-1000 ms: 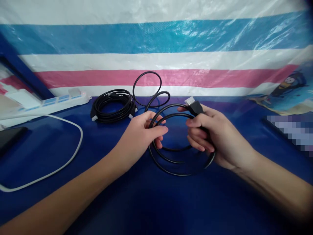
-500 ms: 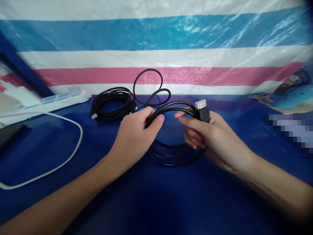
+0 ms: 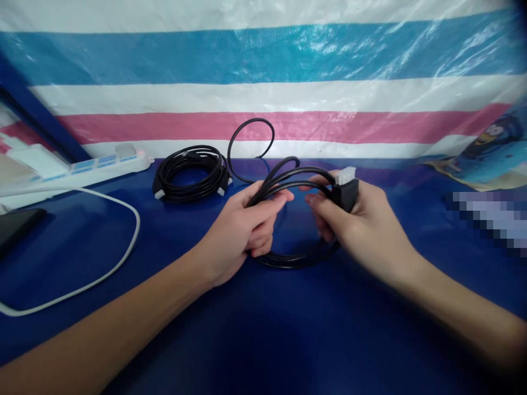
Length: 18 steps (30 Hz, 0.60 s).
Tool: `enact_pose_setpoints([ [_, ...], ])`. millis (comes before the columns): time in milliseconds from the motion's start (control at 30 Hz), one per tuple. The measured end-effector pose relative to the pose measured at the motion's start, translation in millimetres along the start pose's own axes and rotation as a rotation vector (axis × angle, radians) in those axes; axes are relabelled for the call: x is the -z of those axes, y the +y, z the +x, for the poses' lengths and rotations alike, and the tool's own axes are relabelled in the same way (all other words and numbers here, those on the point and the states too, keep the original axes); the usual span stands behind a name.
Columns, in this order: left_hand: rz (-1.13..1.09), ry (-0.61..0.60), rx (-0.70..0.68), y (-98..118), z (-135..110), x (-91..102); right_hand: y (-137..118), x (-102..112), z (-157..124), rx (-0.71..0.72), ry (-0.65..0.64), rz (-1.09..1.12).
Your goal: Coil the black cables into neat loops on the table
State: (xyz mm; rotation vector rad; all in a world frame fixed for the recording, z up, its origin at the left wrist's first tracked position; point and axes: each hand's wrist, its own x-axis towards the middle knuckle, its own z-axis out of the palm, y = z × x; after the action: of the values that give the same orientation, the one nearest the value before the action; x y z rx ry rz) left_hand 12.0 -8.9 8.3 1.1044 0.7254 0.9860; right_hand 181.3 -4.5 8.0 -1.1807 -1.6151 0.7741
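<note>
A black cable point(image 3: 294, 259) is wound into several loops between my hands, just above the blue table top point(image 3: 263, 329). My left hand point(image 3: 241, 230) pinches the loops on their left side. My right hand point(image 3: 358, 225) grips the right side together with the cable's black plug point(image 3: 346, 189), whose pale metal tip points up. A loose stretch of the same cable point(image 3: 251, 129) arcs up behind my hands, in front of the striped sheet.
A second black cable point(image 3: 189, 173) lies coiled at the back left. A white power strip point(image 3: 88, 170) and its white cord point(image 3: 119, 258) sit on the left, with a dark flat object point(image 3: 16, 225) at the left edge. The striped plastic sheet point(image 3: 263, 88) closes the back.
The loops have been drawn smaller and tighter. My hands have come closer together and the plug has shifted a little right; the loose arc behind has pulled in.
</note>
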Motion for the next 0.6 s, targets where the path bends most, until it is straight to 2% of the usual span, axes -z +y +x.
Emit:
enact_pose_setpoints([
  [67, 0.010, -0.081, 0.049, 5, -4, -2.6, 5, 0, -2, 0.165, 0.077, -0.124],
  [133, 0.106, -0.148, 0.029, 12, -9, -5.9, 8, 0, -4, 0.289, 0.144, -0.160],
  [233, 0.328, -0.181, -0.022, 21, -18, -12.8, 7, 0, -4, 0.362, 0.143, -0.104],
  [300, 0.464, -0.203, -0.008, 24, -23, -17.1, 5, 1, -3, 0.334, 0.071, -0.059],
  [400, 0.557, -0.202, -0.063, 22, -27, -18.9, 1, 2, 0, 0.187, -0.041, -0.016],
  [500, 0.520, -0.083, -0.167, 15, -21, -13.8, -1, 2, 0, 0.123, -0.047, 0.042],
  [600, 0.432, 0.072, -0.209, 9, -12, -6.0, -4, 2, -3, 0.029, -0.052, 0.176],
])
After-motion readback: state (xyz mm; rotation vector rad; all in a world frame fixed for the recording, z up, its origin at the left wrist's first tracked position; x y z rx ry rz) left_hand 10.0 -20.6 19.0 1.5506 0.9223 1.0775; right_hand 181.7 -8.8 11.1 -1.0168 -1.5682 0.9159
